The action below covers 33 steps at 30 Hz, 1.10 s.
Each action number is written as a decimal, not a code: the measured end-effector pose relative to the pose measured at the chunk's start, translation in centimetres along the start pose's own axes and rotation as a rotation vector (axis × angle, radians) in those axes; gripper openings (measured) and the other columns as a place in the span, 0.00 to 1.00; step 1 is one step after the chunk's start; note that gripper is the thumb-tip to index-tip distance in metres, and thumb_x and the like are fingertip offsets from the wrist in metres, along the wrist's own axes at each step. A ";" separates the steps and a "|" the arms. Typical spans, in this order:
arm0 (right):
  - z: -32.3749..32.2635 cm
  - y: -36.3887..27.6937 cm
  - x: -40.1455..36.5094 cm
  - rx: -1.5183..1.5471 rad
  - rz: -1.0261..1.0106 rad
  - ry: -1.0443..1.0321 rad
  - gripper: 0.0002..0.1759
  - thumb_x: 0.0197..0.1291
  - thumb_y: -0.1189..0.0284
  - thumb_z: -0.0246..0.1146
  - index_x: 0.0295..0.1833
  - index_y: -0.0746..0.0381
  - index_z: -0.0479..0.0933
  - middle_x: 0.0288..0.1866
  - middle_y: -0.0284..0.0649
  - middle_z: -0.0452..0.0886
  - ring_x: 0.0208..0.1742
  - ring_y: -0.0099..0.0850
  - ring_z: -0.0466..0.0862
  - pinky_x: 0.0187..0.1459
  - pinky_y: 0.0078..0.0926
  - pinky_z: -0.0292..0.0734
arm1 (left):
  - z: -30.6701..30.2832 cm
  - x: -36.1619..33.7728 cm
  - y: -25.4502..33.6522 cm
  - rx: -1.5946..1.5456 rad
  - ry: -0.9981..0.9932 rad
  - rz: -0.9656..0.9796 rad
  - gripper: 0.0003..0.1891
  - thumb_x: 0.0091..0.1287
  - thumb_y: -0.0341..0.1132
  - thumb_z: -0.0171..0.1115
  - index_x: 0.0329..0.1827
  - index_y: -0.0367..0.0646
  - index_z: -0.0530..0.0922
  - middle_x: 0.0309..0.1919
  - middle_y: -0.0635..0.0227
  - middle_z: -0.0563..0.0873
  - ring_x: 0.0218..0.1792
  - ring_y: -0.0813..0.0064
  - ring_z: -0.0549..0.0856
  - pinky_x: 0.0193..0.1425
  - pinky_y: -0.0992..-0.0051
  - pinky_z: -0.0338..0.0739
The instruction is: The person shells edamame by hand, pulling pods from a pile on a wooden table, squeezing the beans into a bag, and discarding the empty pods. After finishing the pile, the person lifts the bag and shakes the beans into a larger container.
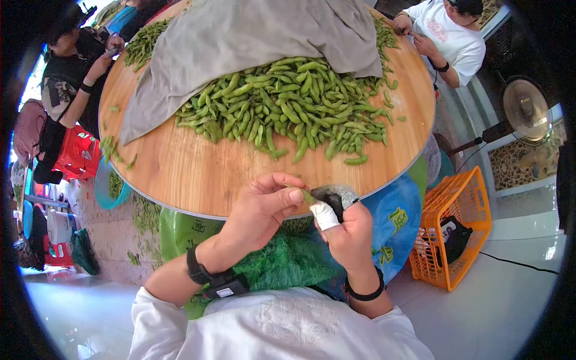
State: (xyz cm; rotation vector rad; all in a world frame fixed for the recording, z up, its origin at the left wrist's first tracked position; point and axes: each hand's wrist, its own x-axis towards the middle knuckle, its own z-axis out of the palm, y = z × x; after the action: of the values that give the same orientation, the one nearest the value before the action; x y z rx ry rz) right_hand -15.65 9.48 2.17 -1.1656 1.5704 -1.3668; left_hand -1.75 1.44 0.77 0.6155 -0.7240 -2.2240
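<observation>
L of the round table (174, 174) we've a teal basin (123, 196) w/ greens in it; over the table's near edge our L hand (263, 211) pinches a green pod (308, 196) btwn thumb + fingertips, the pod heap (282, 108) lying mid-table. Our R hand (353, 233), also by that edge, has its white-wrapped thumb nr the pod, w/ a dark grey item (333, 197) at its fingers; can't tell if that grip's pressed tight. R of the table's an orange crate (427, 264).
</observation>
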 end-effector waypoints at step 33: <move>-1.9 0.2 -0.7 0.105 0.171 -0.336 0.08 0.57 0.76 0.57 0.42 0.67 0.73 0.22 0.36 0.72 0.24 0.24 0.73 0.27 0.24 0.69 | -1.1 0.3 1.0 0.555 -0.197 0.307 0.06 0.52 0.17 0.63 0.27 0.38 0.80 0.32 0.67 0.82 0.34 0.79 0.80 0.42 0.79 0.74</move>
State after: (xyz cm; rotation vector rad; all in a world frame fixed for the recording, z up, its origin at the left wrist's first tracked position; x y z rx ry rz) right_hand -17.22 10.79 2.29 -1.1045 1.3096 -1.0663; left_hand -0.81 0.25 0.54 0.5020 -1.4586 -1.8114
